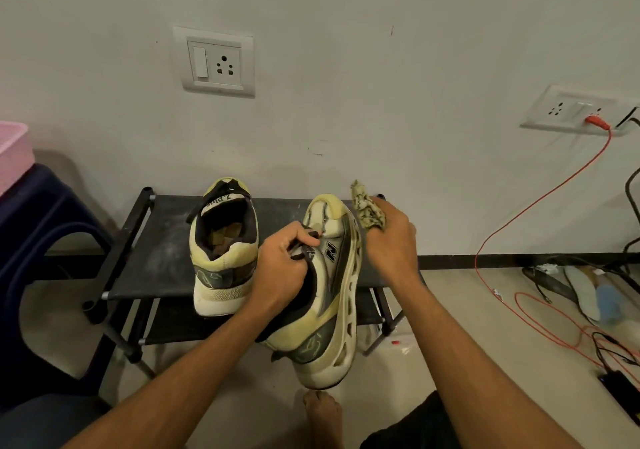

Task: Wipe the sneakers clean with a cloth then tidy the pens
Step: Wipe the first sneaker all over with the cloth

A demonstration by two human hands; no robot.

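Observation:
My left hand [284,268] grips a cream, yellow and grey sneaker [329,296] by its collar and tongue, holding it tilted on its side above the rack, toe pointing away. My right hand [389,244] holds a crumpled yellowish patterned cloth [367,211] against the sole edge near the toe. The second sneaker [223,251] stands upright on the top shelf of the black shoe rack [159,251], heel towards me. No pens are in view.
A dark blue plastic stool [41,226] with a pink basket [12,150] stands at the left. Red and black cables [540,317], a power brick and slippers lie on the floor at the right. Wall sockets are behind. My bare foot [322,414] is below.

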